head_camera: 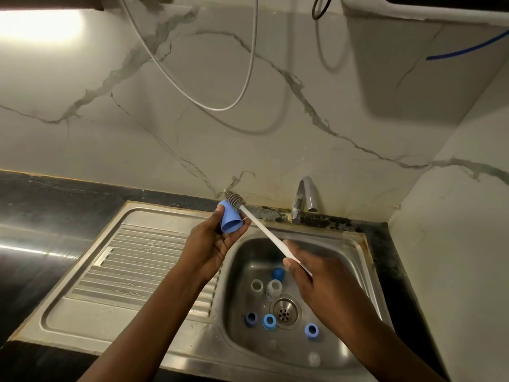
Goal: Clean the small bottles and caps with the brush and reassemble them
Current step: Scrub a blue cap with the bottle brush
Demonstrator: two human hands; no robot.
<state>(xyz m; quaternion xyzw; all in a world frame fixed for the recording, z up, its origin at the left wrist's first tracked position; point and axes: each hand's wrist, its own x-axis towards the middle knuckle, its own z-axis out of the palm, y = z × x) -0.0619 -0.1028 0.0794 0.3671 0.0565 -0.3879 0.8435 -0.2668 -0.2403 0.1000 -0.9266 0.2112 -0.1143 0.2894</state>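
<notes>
My left hand [213,238] grips a blue cap [229,217] above the sink's left rim, its open mouth facing me. My right hand [311,279] holds the white handle of a brush [264,230]; the grey bristle head [235,199] lies against the outside of the cap's far end. In the sink basin [248,260] lie two small clear bottles [256,286] [274,288], a dark blue cap [278,273] behind them, and three blue caps [251,319] [269,321] [311,330] near the drain [285,312].
A chrome tap [304,198] stands behind the basin. The ribbed steel drainboard [132,260] lies to the left, set in a dark countertop [41,216]. Marble walls close in at the back and right. A grey hose [217,107] hangs on the wall.
</notes>
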